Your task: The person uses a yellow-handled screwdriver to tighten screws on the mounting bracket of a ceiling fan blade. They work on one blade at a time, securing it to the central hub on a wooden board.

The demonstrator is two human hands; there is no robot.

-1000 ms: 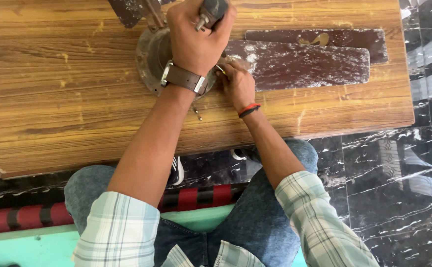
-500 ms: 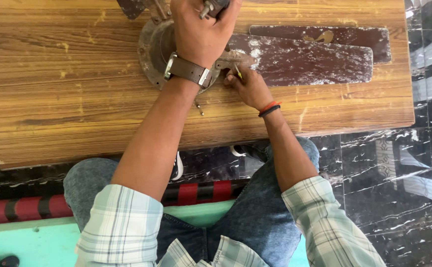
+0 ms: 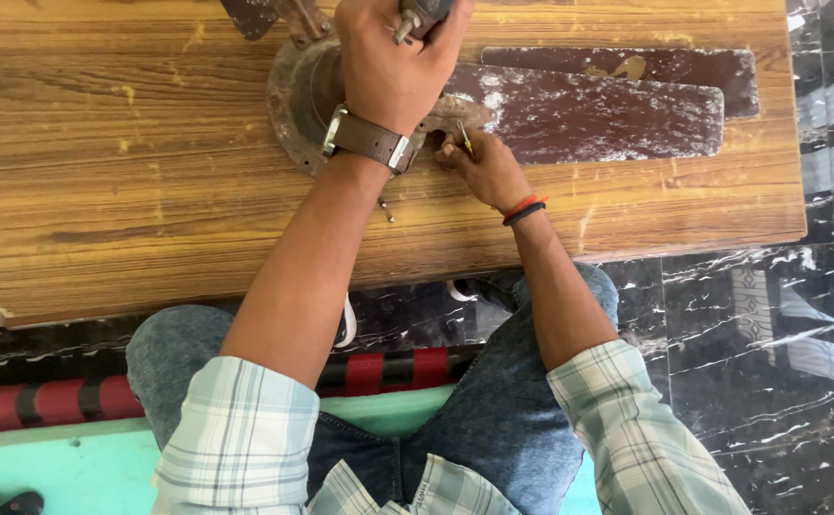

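The rusty fan motor (image 3: 307,91) sits at the wooden table's (image 3: 131,191) far edge; the left hand (image 3: 393,57) clamps its central shaft, so hold it rigid; the right hand (image 3: 479,167) pinches a small screwdriver (image 3: 463,136) at the blade bracket (image 3: 455,113); best kept square, I judge

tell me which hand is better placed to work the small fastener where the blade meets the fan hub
Right, most likely. The right hand already pinches a thin tool at the blade bracket, while the left hand is wrapped around the hub top, steadying it.

Left hand (image 3: 393,57) grips fan motor (image 3: 298,91); right hand (image 3: 482,167) pinches screw (image 3: 464,136).
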